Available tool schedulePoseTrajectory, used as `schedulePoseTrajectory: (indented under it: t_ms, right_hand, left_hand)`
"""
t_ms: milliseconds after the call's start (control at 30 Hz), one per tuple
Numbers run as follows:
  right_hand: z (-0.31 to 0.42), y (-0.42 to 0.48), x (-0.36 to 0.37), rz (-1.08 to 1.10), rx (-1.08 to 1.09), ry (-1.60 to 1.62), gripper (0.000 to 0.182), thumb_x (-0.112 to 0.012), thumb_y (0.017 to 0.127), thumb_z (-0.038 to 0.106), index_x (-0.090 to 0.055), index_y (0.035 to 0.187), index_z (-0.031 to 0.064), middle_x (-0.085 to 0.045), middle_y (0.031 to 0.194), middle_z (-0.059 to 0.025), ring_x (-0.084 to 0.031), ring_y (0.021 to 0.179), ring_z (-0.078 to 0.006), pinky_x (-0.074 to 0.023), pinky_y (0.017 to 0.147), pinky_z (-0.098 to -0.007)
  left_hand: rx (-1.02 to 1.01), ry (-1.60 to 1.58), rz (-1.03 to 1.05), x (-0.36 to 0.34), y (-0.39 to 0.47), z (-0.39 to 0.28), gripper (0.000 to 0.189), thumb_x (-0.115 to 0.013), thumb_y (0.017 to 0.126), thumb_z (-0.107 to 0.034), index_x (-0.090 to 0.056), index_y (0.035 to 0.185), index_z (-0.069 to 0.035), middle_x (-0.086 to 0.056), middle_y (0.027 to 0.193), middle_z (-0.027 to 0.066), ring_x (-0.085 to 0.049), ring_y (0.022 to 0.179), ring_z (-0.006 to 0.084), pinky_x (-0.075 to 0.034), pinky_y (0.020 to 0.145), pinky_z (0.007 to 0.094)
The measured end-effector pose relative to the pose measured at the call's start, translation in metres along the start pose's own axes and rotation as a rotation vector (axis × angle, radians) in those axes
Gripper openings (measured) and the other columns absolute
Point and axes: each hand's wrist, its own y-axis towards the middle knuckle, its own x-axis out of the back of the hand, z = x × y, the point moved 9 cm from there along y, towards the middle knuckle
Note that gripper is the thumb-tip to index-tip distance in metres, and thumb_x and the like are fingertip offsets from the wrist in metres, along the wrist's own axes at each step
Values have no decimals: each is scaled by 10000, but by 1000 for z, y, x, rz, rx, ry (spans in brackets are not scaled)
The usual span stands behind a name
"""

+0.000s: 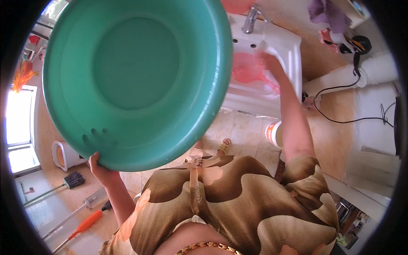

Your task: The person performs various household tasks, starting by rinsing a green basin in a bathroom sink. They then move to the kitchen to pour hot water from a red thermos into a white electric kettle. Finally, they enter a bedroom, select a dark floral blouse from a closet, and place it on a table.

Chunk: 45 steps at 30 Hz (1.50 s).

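Note:
A large green plastic basin (137, 63) fills the upper left, tilted so its inside shows. My left hand (103, 170) grips its lower left rim, thumb inside the edge; finger shapes show through the wall. Over the white washbasin (291, 47) at the upper right, my right hand (269, 63) is blurred. It is beside a pink plastic dipper (247, 71) that lies in the washbasin, its handle pointing to the lower right. Whether the fingers hold anything is unclear. A chrome faucet (250, 20) stands at the washbasin's back edge.
A white and orange bucket (273, 134) stands on the floor below the washbasin. A black cable (338, 121) and white pipe (379, 71) run at the right. At the left are a broom (75, 180), an orange-handled tool (87, 223) and a white bin (65, 156).

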Motion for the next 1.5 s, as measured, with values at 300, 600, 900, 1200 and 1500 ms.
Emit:
schedulePoseTrajectory:
  t_ms: [300, 600, 900, 1200, 1500]
  right_hand:
    - [23, -200, 53, -99, -8, 1170, 915, -643, 726, 604, -341, 1363, 21, -484, 1284, -76, -526, 1094, -195, -417, 896, -335]
    - [-43, -355, 84, -762, -476, 1167, 608, -601, 744, 142, -387, 1289, -22, -494, 1225, -133, -488, 1120, -283, -402, 952, -406]
    - [-33, -528, 60, -1350, -723, 1188, 613, -614, 717, 193, -429, 1274, 16, -482, 1244, -133, -471, 1132, -297, -399, 957, -450]
    - [24, -565, -22, -1794, -782, 1075, 652, -615, 691, 205, -426, 1282, 7, -445, 1306, -147, -431, 1179, -330, -353, 1012, -480]
    - [34, -540, -56, -1911, -780, 1089, 646, -586, 713, 210, -410, 1303, 13, -433, 1323, -147, -408, 1203, -332, -347, 1015, -485]
  left_hand:
    - [35, 67, 328, -122, -45, 73, 378, -492, 695, -3, -503, 1073, 8, -573, 948, 111, -592, 839, 233, -520, 734, 354]
    - [314, 92, 884, -252, -86, 190, 414, -520, 851, -193, -439, 1219, -23, -543, 1109, 121, -528, 1023, 232, -439, 890, 359]
    - [-147, 1031, 1180, -380, -6, 399, 353, -578, 826, -273, -594, 1052, -1, -633, 996, 175, -607, 931, 287, -465, 821, 354]
    - [-296, 1736, 1457, -414, 24, 582, 332, -429, 891, -281, -592, 1098, -78, -622, 1051, 178, -599, 977, 328, -476, 830, 432]
    - [-659, 1786, 1563, -409, 6, 594, 368, -366, 924, -329, -643, 1077, -142, -665, 978, 97, -646, 885, 262, -505, 764, 418]
